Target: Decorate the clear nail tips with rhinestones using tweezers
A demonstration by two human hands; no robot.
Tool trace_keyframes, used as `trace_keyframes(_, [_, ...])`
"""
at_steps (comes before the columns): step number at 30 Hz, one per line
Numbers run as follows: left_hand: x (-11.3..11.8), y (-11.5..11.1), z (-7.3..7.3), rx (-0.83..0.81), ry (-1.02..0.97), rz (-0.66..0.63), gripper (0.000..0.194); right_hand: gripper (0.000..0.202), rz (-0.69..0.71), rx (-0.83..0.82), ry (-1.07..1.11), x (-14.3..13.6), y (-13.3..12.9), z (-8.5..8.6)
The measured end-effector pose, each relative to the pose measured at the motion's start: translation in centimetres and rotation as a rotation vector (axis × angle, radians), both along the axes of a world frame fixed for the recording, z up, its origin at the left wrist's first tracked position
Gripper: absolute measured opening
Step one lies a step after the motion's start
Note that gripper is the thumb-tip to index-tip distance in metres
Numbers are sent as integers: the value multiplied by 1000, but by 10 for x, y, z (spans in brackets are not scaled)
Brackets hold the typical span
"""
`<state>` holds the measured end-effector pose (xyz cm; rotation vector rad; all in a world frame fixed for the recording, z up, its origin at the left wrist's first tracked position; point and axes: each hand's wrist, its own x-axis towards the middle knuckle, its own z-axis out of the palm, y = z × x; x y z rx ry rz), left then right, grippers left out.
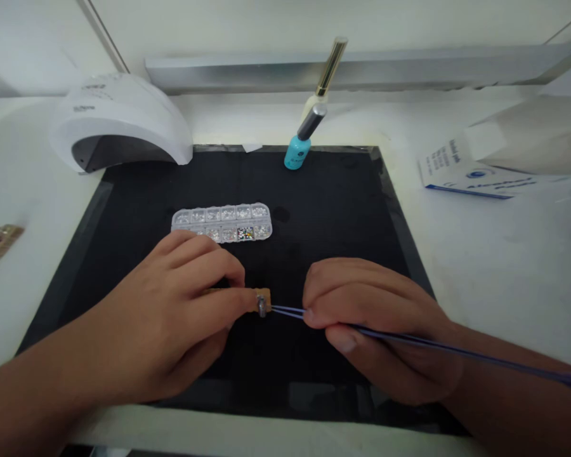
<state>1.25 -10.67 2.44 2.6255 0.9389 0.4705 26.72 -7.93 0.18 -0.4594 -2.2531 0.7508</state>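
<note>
My left hand (181, 311) is closed around a small brown strip (266, 294), whose right end sticks out past the fingers. A shiny grey piece (262, 307) sits on that end, beside my fingertip. Between the thumb and fingers of my right hand (385, 304) are thin blue tweezers (457, 351), their two prongs slightly apart. Their tips reach the right side of the grey piece; I cannot tell whether they touch it or hold anything. Just beyond my left hand lies a clear compartment case (221, 222) of tiny shiny pieces, some multicoloured, its near left corner hidden.
A black mat (342, 209) covers the middle of the white table. At its back left stands a white domed lamp (124, 120). A turquoise bottle (297, 152) and a gold-capped bottle (332, 66) stand behind. A printed box (476, 178) is right; another brown strip (2, 247) lies left.
</note>
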Motion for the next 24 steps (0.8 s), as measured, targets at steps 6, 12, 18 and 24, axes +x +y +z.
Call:
trace_keyframes(6, [0,-1,1,2,8,4,29,13,28,-5,-3,1,-2,0])
trace_keyframes(12, [1,1,1,3,3,-1,29,13,24,5,5,0,0,0])
trace_keyframes(18, [0,-1,1,13,0,5,29,13,23,-110,60,2,0,0])
trace_keyframes(24, [-3,-1,3,26,7,13,29,15,9,-149,140,0,-1,-4])
